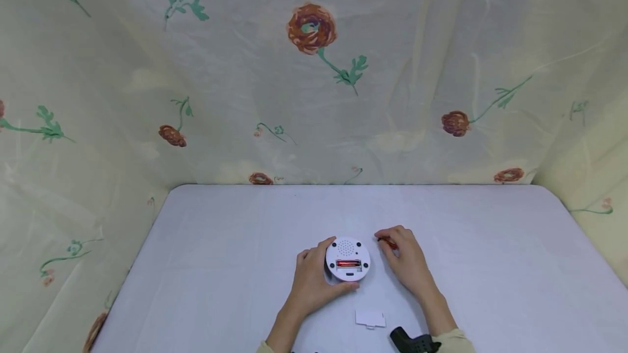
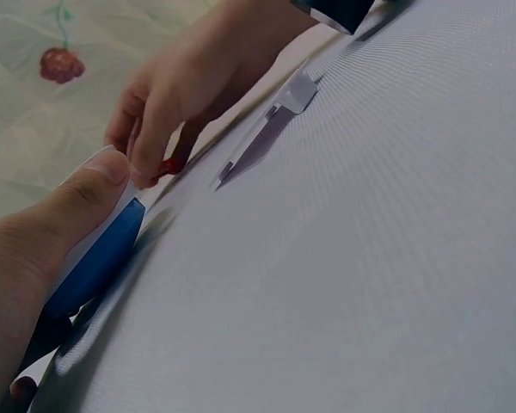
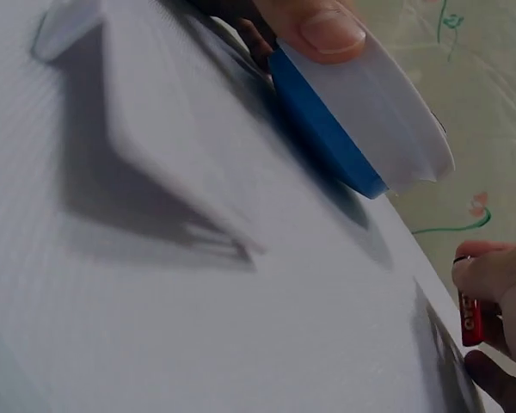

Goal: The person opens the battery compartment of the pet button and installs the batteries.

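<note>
My left hand (image 1: 311, 282) grips a round white device (image 1: 345, 248) by its edge, thumb along the near side. Its underside faces up, with a patch of speaker holes, small dark feet and an uncovered battery compartment. One red battery (image 1: 348, 263) lies inside that compartment. A blue part (image 3: 327, 142) of the device's body shows beneath the white in the right wrist view. Just right of the device, my right hand (image 1: 409, 263) pinches a second red battery (image 3: 471, 320) between thumb and fingers. Close to the tabletop, the right fingers partly hide this battery.
A white battery cover (image 1: 370, 318) lies on the white table (image 1: 221, 266), nearer to me than the device. The black wrist camera (image 1: 414, 342) sits by the right sleeve. Flower-printed fabric (image 1: 392, 140) hangs behind the table and along both sides.
</note>
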A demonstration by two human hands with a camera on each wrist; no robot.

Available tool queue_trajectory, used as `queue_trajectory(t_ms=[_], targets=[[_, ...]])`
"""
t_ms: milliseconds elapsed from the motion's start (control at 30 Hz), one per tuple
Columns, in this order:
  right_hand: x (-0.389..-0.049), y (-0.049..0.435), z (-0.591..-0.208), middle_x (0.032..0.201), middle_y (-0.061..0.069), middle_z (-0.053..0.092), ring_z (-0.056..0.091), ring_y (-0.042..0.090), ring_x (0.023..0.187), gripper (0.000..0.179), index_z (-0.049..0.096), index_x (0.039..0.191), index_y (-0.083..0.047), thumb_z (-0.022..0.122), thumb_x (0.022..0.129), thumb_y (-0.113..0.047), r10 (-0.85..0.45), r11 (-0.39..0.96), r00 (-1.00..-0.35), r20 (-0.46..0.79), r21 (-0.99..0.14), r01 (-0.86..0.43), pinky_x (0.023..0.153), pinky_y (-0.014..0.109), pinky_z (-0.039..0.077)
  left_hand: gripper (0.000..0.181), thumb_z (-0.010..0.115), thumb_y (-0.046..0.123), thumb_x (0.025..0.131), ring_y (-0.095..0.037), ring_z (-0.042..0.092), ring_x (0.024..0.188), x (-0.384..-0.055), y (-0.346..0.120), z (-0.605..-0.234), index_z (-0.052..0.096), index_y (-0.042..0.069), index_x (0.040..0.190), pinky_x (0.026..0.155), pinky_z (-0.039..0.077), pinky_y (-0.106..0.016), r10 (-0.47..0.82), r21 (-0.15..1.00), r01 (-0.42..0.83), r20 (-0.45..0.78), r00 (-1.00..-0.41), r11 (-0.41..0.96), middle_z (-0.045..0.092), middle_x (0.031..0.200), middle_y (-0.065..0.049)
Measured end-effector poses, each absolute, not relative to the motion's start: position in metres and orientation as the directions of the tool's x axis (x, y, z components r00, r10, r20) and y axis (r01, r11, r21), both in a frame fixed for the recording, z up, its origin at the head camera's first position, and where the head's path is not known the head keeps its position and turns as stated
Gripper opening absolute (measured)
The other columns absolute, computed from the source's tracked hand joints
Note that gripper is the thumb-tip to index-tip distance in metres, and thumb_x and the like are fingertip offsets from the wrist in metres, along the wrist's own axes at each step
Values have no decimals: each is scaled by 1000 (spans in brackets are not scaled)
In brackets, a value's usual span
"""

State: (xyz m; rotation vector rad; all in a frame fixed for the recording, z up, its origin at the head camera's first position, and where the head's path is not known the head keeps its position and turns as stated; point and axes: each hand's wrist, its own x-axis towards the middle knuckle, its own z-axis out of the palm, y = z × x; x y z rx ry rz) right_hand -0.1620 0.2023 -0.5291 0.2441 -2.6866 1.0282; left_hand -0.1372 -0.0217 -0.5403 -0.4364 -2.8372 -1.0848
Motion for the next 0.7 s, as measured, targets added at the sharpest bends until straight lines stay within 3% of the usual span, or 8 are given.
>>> queue_trajectory(t_ms=[233,433,700], targets=[[-162,202,-527,104,-7,62,54,7,98,21,64,110,-18,63,90,-12,-61,604,-925,375,-724,-333,87,20,43,103,73,71,60,-13,52,118,-138,-21,-538,35,23,143,104,30,-43,233,641,264,135,-963,720,53,137,5],[-155,194,-510,100,-1,64,57,5,92,22,64,108,-11,65,87,-5,-122,512,-891,438,-741,-435,83,20,47,103,74,70,60,-13,53,117,-139,-22,-538,37,21,142,103,30,-41,234,640,279,158,-959,716,53,136,5],[-132,170,-460,92,9,64,59,11,85,18,64,98,1,66,82,6,-285,378,-830,479,-740,-557,77,22,49,103,72,71,61,-13,54,116,-140,-23,-541,37,18,142,102,31,-41,247,635,310,189,-950,708,54,135,3]])
